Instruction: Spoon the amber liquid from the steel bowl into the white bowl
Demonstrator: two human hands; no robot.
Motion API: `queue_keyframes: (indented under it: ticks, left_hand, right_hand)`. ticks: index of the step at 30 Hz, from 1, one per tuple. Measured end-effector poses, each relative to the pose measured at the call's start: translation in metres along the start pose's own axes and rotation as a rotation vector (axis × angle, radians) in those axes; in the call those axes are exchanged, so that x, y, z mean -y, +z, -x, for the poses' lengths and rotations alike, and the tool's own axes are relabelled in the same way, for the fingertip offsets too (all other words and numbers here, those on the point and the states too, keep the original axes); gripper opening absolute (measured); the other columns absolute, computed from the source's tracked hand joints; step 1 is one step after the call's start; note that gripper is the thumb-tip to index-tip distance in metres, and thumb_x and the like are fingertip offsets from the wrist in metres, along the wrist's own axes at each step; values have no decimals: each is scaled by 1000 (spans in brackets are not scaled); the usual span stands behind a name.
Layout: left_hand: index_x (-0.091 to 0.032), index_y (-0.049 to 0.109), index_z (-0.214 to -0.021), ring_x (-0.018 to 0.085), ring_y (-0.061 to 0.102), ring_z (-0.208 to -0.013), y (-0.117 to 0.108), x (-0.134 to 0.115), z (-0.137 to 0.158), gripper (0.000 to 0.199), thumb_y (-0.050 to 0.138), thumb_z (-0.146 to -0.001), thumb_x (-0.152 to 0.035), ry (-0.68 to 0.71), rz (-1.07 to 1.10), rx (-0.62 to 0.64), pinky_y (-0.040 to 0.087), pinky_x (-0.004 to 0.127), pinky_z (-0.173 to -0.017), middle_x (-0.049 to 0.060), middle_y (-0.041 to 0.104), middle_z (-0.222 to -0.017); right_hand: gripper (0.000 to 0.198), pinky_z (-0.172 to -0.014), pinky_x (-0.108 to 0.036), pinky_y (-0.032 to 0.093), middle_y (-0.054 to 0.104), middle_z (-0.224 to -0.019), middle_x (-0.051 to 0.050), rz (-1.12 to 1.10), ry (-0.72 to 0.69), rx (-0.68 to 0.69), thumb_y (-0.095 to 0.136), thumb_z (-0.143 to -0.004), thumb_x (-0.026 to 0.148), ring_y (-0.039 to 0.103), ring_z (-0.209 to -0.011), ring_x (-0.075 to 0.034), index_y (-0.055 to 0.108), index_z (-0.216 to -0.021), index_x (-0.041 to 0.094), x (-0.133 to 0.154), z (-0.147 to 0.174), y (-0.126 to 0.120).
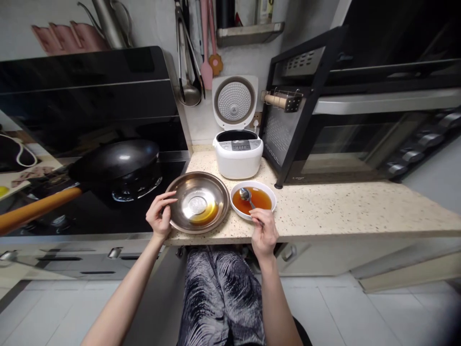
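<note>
A wide, shallow metal bowl (175, 210) sits at the counter's front edge, with a small pool of amber liquid in its bottom. My left hand (159, 214) grips its left rim, fingers over the edge and thumb lower down. Just to the right stands a white bowl (274, 202) of reddish-brown liquid. In my right hand (264, 232) is a metal spoon (246, 194), held by the handle. The spoon's head is over the white bowl's liquid; I cannot tell whether it touches the surface.
Behind the bowls stands a white rice cooker (239, 163) with its lid raised. A black wok (115, 161) rests on the stove at left, its wooden handle (39, 209) reaching toward me. An oven (345, 144) in a black rack is at right. Utensils (189, 95) hang behind.
</note>
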State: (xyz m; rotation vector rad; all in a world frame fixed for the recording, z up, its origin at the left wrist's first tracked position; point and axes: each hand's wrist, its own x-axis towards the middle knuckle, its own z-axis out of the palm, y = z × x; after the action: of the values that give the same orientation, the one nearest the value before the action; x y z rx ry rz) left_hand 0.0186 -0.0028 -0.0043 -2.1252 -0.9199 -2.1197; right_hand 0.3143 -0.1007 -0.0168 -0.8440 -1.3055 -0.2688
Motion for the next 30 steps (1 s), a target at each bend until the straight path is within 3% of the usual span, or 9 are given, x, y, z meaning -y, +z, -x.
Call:
queue_keyframes:
  ticks: [6,14,18,23,26,30]
  left_hand:
    - [-19,78,-91,26,75,-100,0,-1,-1,21,59,-96,-28,13,0,2,58,41,-85,10,79,-109]
    - [-19,76,-90,26,75,-99,-1,1,-1,24,58,-97,-33,13,-35,-2,58,42,-85,10,79,-108]
    - [-20,77,-93,26,75,-100,0,2,0,22,58,-97,-30,20,-4,-2,58,42,-88,10,79,-109]
    - [-19,76,-90,26,74,-99,0,-1,0,28,56,-98,-36,-23,-61,1,58,44,-87,11,79,-108]
    - [-20,76,-90,27,74,-99,0,-3,0,29,55,-98,-39,-25,-71,6,58,45,-87,11,79,-106]
    - [-20,76,-91,27,74,-99,0,-3,0,28,55,-99,-37,-12,-60,5,58,45,-87,11,79,-107]
  right_hand:
    - [32,-77,-40,61,76,-95,-7,41,-121,56,51,-98,4,72,-91,-22,70,-115,25,-2,4,-6]
    - [27,-76,-42,62,77,-98,-8,53,-97,101,52,-99,8,73,-91,-22,72,-106,25,-4,6,-17]
    - [19,-75,-40,61,76,-95,-6,41,-5,-67,57,-101,14,73,-87,-22,70,-107,25,4,5,-15]
    - [14,-72,-37,61,71,-92,-5,-162,241,-268,53,-105,21,70,-80,-19,66,-102,24,26,8,-1]
    - [14,-73,-37,61,71,-91,-4,-262,310,-215,53,-105,23,70,-80,-19,64,-98,24,37,13,9]
    - [16,-76,-34,60,72,-93,-4,-328,324,-1,52,-105,19,71,-86,-18,65,-97,23,44,22,22]
